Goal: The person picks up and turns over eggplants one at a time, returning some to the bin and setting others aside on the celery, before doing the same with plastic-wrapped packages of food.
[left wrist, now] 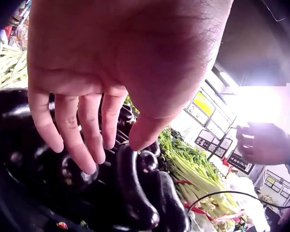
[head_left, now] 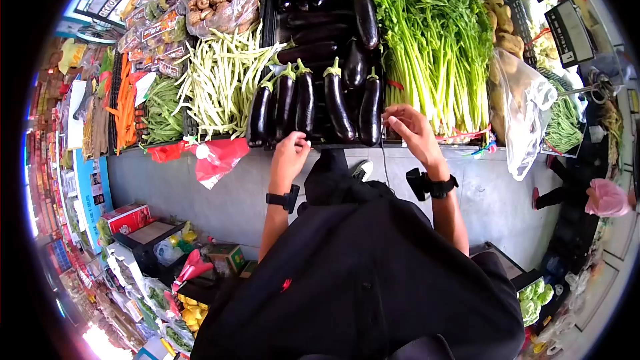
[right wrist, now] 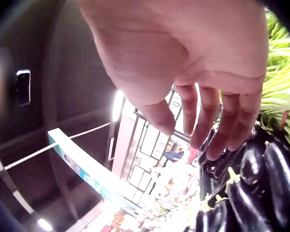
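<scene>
Dark purple eggplants (head_left: 338, 103) fill a black crate, a front row standing stem-up with others lying behind. At the crate's front edge, near the eggplant (head_left: 305, 103) left of a gap in that row, is my left hand (head_left: 291, 153). Its fingers hang loosely bent with nothing in them; in the left wrist view an eggplant (left wrist: 131, 186) shows just past the thumb. My right hand (head_left: 415, 135) hovers at the front right, between the eggplants and the celery (head_left: 433, 60). It too is loosely curved and holds nothing, with eggplants (right wrist: 244, 198) below the fingers in the right wrist view.
Pale long beans (head_left: 220, 87) and a bag of mushrooms (head_left: 217, 0) lie left of the crate, celery to its right. A clear plastic bag (head_left: 523, 103) hangs over the stall's front edge, as does a red bag (head_left: 220, 160). A thin cable (head_left: 385, 163) hangs near my right hand.
</scene>
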The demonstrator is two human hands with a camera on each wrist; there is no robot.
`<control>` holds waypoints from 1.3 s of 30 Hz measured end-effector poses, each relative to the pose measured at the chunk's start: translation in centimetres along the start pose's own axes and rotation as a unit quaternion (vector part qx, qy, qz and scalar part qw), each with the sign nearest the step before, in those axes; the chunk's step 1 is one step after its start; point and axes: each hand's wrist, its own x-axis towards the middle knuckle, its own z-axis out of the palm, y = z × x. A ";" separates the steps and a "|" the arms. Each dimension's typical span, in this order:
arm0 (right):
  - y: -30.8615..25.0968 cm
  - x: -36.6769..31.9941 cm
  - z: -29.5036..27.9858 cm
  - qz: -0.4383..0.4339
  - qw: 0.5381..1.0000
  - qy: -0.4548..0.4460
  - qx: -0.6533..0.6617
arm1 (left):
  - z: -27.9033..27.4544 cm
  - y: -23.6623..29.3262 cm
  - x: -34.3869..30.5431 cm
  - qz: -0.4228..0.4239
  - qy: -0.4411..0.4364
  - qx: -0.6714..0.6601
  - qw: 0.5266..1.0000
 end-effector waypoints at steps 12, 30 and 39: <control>-7.2 -7.2 -2.5 -0.110 0.992 0.059 -0.010 | 2.8 -5.0 -10.9 -0.093 -0.086 0.052 0.991; -1.2 -7.4 14.9 -0.027 0.973 -0.195 -0.122 | -6.9 -8.9 -16.5 -0.032 0.193 -0.108 0.975; 0.1 -5.2 29.4 -0.204 0.878 -0.242 -0.358 | -14.2 -25.2 -33.8 -0.272 0.300 -0.227 0.886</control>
